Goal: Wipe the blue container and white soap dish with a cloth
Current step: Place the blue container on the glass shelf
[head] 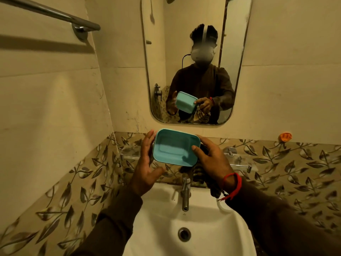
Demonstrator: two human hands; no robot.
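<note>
I hold the blue container (174, 146) above the sink, its open inside facing me. My left hand (145, 161) presses flat against its left wall, fingers up, thumb apart below. My right hand (212, 159) grips its right side with the thumb on the rim. A dark patterned cloth (198, 174) is bunched under my right hand, against the container's underside, and hangs down past the tap. The mirror shows the container's back and the cloth in the same hand. No white soap dish is in view.
A white sink (166, 206) with a chrome tap (185, 193) lies below my hands. A glass shelf (239, 166) runs along the leaf-patterned tiles behind. A mirror (195, 52) hangs above, a towel rail (55, 13) at upper left, an orange hook (285, 137) at right.
</note>
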